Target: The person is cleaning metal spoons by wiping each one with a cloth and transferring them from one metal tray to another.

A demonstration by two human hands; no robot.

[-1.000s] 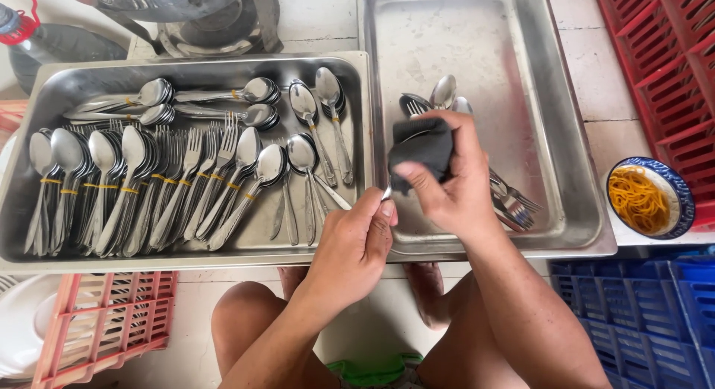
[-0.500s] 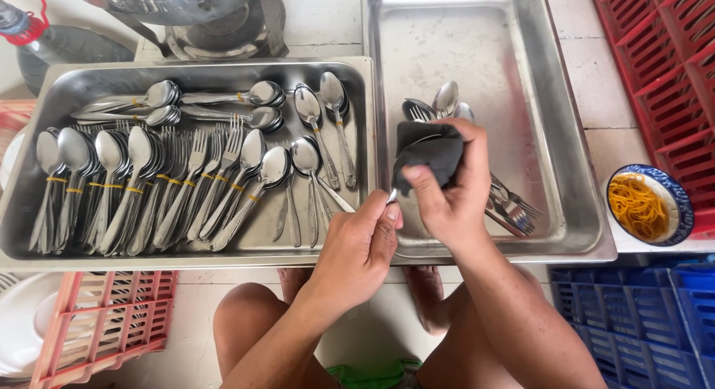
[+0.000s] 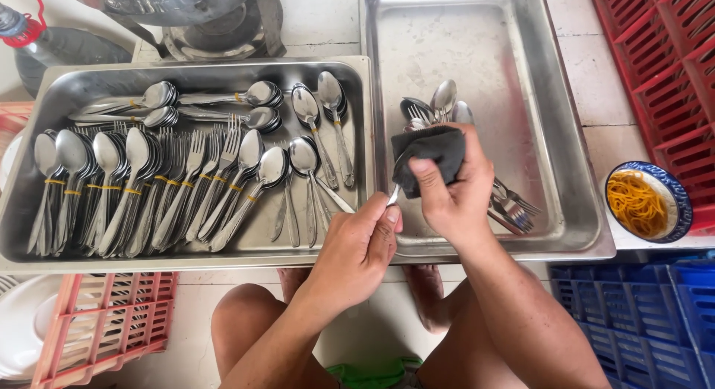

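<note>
Below, two steel trays sit side by side on the tiled counter. At nine o'clock the left tray (image 3: 45,91) is packed with bundled spoons and forks (image 3: 149,188), tied with yellow bands, plus loose spoons toward its right end. At one o'clock the right tray (image 3: 536,76) is mostly bare, with a few spoons (image 3: 445,98) at its left side and forks (image 3: 514,206) near its front edge. Red crates (image 3: 670,54) stand at two o'clock, a blue crate (image 3: 640,322) at four, a pink crate (image 3: 89,322) at eight. A small blue-rimmed bowl (image 3: 681,206) of yellow bands sits at three o'clock. At centre, over the seam between the trays, the right hand (image 3: 454,195) is clenched round a dark cloth (image 3: 432,147) wrapped over one utensil (image 3: 395,193). The left hand (image 3: 357,251) pinches that utensil's handle end.
</note>
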